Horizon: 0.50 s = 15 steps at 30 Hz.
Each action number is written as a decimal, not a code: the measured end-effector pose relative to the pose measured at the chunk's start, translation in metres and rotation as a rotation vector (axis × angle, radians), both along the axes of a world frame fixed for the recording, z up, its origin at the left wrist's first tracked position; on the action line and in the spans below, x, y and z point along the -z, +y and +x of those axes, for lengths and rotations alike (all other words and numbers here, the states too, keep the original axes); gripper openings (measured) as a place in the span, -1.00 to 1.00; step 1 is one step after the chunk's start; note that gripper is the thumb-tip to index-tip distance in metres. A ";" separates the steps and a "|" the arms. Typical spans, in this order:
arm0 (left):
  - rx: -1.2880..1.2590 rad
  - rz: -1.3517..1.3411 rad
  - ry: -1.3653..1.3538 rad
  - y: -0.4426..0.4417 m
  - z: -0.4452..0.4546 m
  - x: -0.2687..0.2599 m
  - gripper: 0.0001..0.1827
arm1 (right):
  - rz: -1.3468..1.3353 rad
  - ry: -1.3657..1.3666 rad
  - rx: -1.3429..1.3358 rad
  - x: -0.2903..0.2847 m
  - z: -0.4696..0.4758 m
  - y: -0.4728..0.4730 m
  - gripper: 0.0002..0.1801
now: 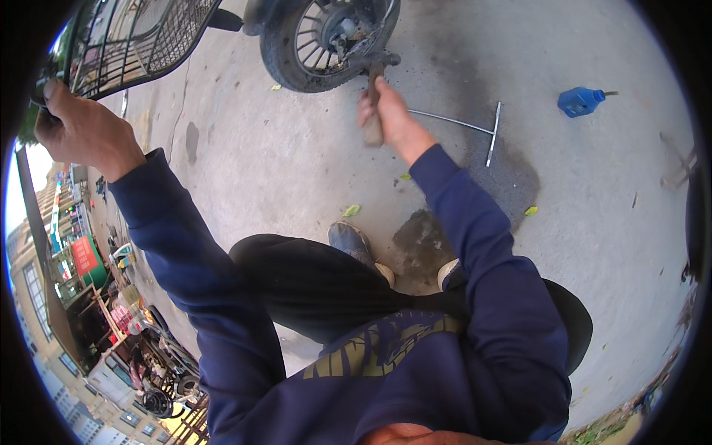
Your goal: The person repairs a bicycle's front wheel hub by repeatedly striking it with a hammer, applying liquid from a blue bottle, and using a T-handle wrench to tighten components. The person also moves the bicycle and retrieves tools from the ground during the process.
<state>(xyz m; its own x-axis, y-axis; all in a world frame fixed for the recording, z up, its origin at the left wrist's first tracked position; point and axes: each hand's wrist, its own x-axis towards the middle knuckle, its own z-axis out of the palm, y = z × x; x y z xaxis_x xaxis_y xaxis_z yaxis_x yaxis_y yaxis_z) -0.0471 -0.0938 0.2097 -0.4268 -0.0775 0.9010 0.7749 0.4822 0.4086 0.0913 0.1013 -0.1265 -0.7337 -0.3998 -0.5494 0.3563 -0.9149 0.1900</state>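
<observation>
In my right hand [392, 114] is a hammer [375, 103] with a wooden handle, its metal head raised beside the lower edge of a spoked wheel with a black tyre [283, 69]. The hammer is slightly blurred; whether its head touches the wheel, I cannot tell. My left hand [89, 128] is closed around a dark part, perhaps a handlebar grip, at the upper left, beside a black wire basket [128, 50]. A metal T-handle wrench [494, 133] lies on the concrete to the right of my right hand.
A blue plastic bottle [579, 102] lies on the concrete at the right. Dark wet stains [420, 239] mark the ground near my shoes [353, 245]. Wheels, a red and green object [89, 260] and assorted items stand at the far left. A dark object [700, 211] borders the right rim.
</observation>
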 end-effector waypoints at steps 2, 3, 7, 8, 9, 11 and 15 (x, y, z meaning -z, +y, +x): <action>-0.033 0.048 -0.044 0.000 0.001 0.000 -0.65 | 0.332 0.023 -0.143 -0.005 0.014 -0.026 -0.54; -0.016 -0.013 0.016 0.000 0.003 0.000 -0.65 | 0.395 0.105 -0.238 -0.004 0.025 -0.038 -0.57; -0.029 -0.008 0.038 0.004 0.007 -0.002 -0.63 | 2.141 1.029 -0.710 -0.006 0.050 -0.057 -0.61; -0.036 -0.010 0.018 0.005 0.008 -0.002 -0.63 | 2.374 1.249 -0.632 -0.009 0.048 -0.049 -0.60; -0.063 0.032 -0.033 0.007 0.008 -0.003 -0.63 | 2.579 1.514 -0.462 -0.011 0.044 -0.038 -0.58; -0.041 0.010 0.011 0.007 0.011 -0.002 -0.64 | 2.615 1.566 -0.661 -0.015 0.031 -0.008 -0.61; -0.020 -0.028 0.029 0.004 0.010 -0.001 -0.68 | 2.712 0.932 -0.705 0.006 0.025 0.054 -0.66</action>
<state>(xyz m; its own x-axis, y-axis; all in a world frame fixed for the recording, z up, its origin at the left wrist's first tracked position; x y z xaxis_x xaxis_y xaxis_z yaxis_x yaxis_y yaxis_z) -0.0373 -0.0901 0.2112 -0.3989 -0.0603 0.9150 0.7763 0.5089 0.3720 0.1159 0.1555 -0.1325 -0.9890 -0.1278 0.0738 -0.1451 0.9344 -0.3254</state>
